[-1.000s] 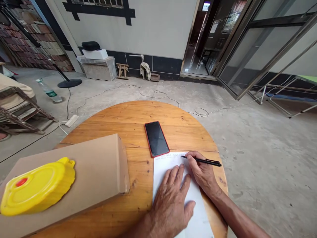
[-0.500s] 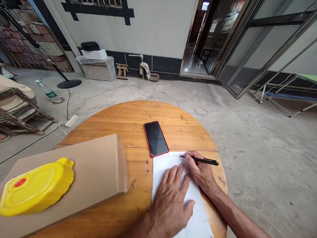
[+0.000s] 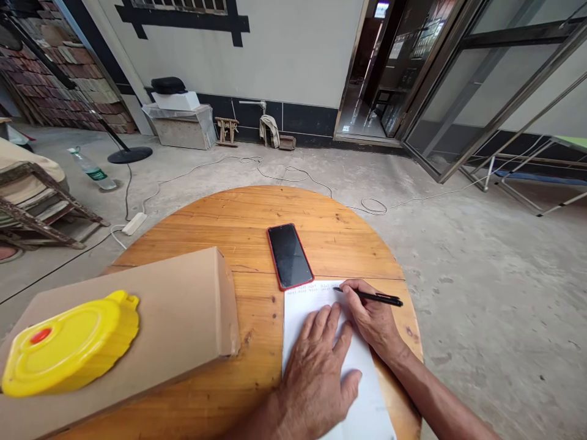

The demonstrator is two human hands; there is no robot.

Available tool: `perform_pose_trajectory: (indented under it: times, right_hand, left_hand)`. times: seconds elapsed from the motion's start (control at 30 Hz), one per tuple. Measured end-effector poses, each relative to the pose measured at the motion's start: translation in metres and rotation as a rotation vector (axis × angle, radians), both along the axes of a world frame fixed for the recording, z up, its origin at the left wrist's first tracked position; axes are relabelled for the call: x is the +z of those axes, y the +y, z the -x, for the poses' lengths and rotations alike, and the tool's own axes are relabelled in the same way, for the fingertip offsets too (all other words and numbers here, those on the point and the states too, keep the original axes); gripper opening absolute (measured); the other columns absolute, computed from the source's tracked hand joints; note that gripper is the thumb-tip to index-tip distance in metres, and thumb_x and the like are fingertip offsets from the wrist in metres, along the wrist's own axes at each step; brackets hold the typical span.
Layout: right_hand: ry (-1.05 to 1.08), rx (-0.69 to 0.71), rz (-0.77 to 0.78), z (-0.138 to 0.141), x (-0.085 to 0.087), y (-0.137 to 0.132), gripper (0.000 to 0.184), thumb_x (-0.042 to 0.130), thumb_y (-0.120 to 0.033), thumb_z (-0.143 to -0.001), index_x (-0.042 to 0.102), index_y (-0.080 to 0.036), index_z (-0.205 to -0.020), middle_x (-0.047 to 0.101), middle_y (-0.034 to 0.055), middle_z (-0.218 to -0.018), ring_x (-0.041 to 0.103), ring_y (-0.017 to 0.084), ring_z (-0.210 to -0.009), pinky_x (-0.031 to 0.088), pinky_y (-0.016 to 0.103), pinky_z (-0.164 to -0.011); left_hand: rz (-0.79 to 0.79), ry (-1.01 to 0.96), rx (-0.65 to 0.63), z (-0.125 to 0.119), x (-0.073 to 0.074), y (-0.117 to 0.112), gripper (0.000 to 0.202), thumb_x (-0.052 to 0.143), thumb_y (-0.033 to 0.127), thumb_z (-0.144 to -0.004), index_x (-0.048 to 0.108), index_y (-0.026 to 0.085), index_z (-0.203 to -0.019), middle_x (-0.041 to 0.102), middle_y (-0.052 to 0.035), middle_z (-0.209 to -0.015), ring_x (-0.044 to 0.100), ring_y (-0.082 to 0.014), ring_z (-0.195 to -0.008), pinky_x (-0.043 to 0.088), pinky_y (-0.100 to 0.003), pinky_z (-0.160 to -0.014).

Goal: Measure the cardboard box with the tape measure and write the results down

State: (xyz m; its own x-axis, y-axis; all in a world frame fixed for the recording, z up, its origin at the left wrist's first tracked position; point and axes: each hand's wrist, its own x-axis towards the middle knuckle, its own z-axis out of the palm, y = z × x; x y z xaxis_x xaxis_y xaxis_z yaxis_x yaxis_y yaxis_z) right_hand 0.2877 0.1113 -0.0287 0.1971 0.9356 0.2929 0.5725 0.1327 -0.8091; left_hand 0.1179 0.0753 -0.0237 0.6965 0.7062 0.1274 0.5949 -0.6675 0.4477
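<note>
My right hand [image 3: 373, 318] is closed round a black pen [image 3: 378, 298], its tip on the upper part of a white sheet of paper [image 3: 367, 406]. Two short rows of small handwriting run along the paper's top edge. Flat on the sheet lies my left hand [image 3: 318, 363], fingers spread, holding nothing. A phone [image 3: 290, 256] in a red case rests just beyond the paper, its lower end at the sheet's top edge and its screen dark. The paper lies on a round wooden table [image 3: 257, 214].
On the table's left stands a cardboard box [image 3: 178, 305] with a yellow plastic case [image 3: 73, 345] on top. Cables, a power strip [image 3: 134, 223], a plastic bottle [image 3: 94, 171] and a wooden chair [image 3: 41, 201] are on the concrete floor. An open doorway [image 3: 367, 85] is at the back.
The pen's rear end has shifted very slightly to the left. Both hands stay nearly where they were, and the whole view has moved a little.
</note>
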Motion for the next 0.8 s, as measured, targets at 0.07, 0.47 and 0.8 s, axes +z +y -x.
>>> perform_pose_trajectory:
  times: [0.07,0.47,0.8]
  right_hand:
    - [-0.008,0.002,-0.001,0.0004,0.0010,-0.0002,0.019,0.051,-0.029,-0.092,0.065,-0.019,-0.084,0.068,0.0024,-0.076,0.062,0.017,-0.069,0.049,0.027,-0.066]
    - [-0.020,0.006,0.027,0.0006,0.0019,-0.0014,0.021,0.050,-0.029,-0.092,0.066,-0.019,-0.084,0.069,0.0031,-0.077,0.062,0.017,-0.067,0.050,0.027,-0.064]
    - [0.026,-0.034,0.016,-0.0004,0.0004,-0.0026,0.021,0.051,-0.032,-0.092,0.065,-0.019,-0.083,0.066,0.0022,-0.074,0.059,0.017,-0.065,0.048,0.028,-0.062]
  left_hand:
    - [-0.003,0.000,-0.001,0.0001,0.0001,0.0002,0.061,0.044,0.055,-0.094,0.039,0.020,-0.144,0.031,-0.0127,-0.156,0.025,-0.0295,-0.144,0.026,-0.051,-0.117]
    - [0.004,-0.001,-0.002,0.0002,0.0010,-0.0005,0.061,0.045,0.054,-0.094,0.039,0.020,-0.145,0.033,-0.0121,-0.155,0.025,-0.0288,-0.144,0.025,-0.050,-0.118]
    - [0.006,-0.010,0.005,0.0001,0.0008,0.0005,0.062,0.049,0.053,-0.092,0.039,0.021,-0.144,0.029,-0.0132,-0.156,0.024,-0.0291,-0.144,0.026,-0.050,-0.117]
